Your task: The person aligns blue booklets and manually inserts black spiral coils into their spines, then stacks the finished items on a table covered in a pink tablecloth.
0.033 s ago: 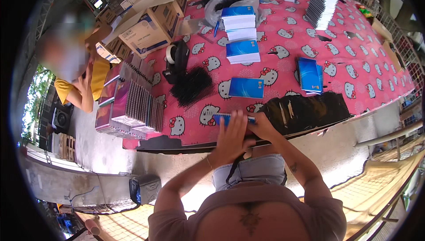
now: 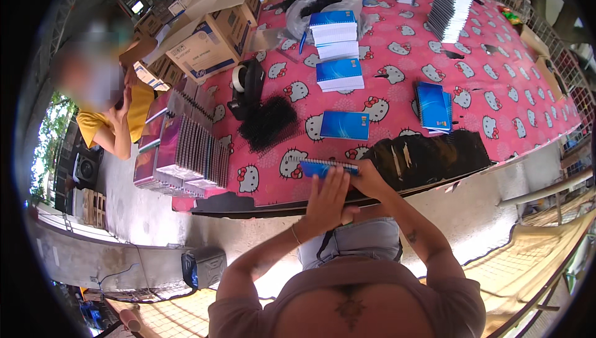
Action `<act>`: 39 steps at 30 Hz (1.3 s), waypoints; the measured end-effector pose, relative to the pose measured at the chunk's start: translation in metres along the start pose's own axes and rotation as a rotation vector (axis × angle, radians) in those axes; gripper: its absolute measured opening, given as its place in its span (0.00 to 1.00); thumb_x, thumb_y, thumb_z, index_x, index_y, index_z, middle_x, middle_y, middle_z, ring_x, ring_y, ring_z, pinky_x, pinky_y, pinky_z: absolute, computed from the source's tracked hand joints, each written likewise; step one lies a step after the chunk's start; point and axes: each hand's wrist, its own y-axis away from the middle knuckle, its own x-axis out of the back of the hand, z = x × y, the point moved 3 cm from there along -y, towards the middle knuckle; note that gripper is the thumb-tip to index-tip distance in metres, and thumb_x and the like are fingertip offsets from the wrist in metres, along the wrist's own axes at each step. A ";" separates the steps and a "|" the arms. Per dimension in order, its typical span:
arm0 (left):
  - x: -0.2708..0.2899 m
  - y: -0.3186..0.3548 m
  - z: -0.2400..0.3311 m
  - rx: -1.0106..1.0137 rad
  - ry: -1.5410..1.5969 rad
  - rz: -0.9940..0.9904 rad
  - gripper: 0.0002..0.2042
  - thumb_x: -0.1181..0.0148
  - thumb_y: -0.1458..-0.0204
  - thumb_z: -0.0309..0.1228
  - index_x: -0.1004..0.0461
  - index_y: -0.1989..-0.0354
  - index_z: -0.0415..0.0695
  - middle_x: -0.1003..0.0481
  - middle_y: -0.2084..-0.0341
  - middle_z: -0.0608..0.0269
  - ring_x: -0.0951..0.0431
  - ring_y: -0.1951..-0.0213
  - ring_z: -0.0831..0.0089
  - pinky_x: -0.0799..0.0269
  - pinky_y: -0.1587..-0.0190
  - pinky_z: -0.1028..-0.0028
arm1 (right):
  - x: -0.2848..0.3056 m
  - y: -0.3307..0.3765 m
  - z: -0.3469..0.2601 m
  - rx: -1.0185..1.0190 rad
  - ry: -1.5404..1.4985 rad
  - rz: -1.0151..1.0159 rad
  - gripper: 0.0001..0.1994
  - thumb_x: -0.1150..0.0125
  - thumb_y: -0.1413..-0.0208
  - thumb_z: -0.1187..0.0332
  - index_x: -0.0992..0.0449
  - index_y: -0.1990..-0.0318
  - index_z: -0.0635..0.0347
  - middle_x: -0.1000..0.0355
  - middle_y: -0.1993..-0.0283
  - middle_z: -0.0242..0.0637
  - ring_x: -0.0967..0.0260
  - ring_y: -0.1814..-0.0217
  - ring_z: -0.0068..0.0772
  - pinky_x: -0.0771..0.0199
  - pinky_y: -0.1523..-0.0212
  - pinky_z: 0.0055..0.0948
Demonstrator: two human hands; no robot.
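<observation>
A small blue spiral notebook [image 2: 315, 168] lies near the front edge of the table, its coil along the far side. My left hand [image 2: 329, 198] rests on its cover, fingers stretched out and flat. At the notebook's right end, my right hand [image 2: 367, 179] has its fingers closed around the corner; part of that grip is hidden. Just beyond is a flat blue booklet [image 2: 345, 125] without a visible coil. A messy pile of black spiral coils [image 2: 269, 123] sits to the left. Two or more coil-bound blue notebooks [image 2: 434, 107] are stacked to the right.
Stacks of blue-covered booklets [image 2: 339, 75] stand farther back. Purple spiral notebooks [image 2: 192, 151] are piled at the left, near a black tape dispenser [image 2: 249, 86] and cardboard boxes [image 2: 205, 49]. A torn black patch [image 2: 434, 159] marks the table's front. Two other people stand around the table.
My left hand has slid toward me across the notebook, so more of its blue cover and coil shows. My right hand stays at the same end.
</observation>
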 end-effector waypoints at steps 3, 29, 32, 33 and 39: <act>0.014 -0.020 -0.001 0.070 0.000 0.008 0.42 0.61 0.39 0.61 0.45 0.30 0.32 0.47 0.29 0.40 0.50 0.27 0.45 0.64 0.31 0.36 | -0.006 0.002 0.006 -0.012 -0.031 -0.012 0.16 0.36 0.50 0.74 0.22 0.52 0.66 0.22 0.64 0.54 0.19 0.62 0.46 0.23 0.61 0.36; 0.055 -0.038 -0.019 -0.019 0.322 0.084 0.10 0.34 0.48 0.34 0.23 0.60 0.45 0.22 0.63 0.60 0.22 0.59 0.58 0.30 0.51 0.58 | 0.058 0.005 -0.054 0.295 0.033 -0.168 0.05 0.31 0.55 0.74 0.23 0.71 0.62 0.27 0.73 0.38 0.27 0.70 0.37 0.30 0.67 0.34; 0.060 -0.042 -0.017 -0.102 0.275 0.104 0.10 0.34 0.48 0.32 0.24 0.60 0.44 0.21 0.66 0.59 0.20 0.63 0.57 0.26 0.58 0.59 | 0.048 0.005 -0.060 0.293 0.136 -0.034 0.05 0.33 0.55 0.75 0.24 0.71 0.62 0.30 0.75 0.39 0.29 0.71 0.39 0.31 0.67 0.35; 0.060 -0.045 -0.017 -0.076 0.284 0.052 0.10 0.35 0.48 0.32 0.24 0.59 0.44 0.21 0.67 0.58 0.20 0.65 0.57 0.26 0.60 0.59 | 0.049 0.010 -0.062 0.204 0.185 0.039 0.05 0.34 0.54 0.76 0.25 0.71 0.61 0.31 0.75 0.38 0.29 0.70 0.40 0.30 0.66 0.36; 0.095 -0.099 0.000 0.337 0.729 0.251 0.10 0.40 0.40 0.32 0.24 0.59 0.37 0.20 0.68 0.51 0.17 0.66 0.64 0.23 0.64 0.63 | 0.068 0.033 -0.125 0.191 0.060 0.591 0.19 0.31 0.46 0.69 0.25 0.46 0.57 0.30 0.51 0.42 0.33 0.43 0.39 0.25 0.50 0.36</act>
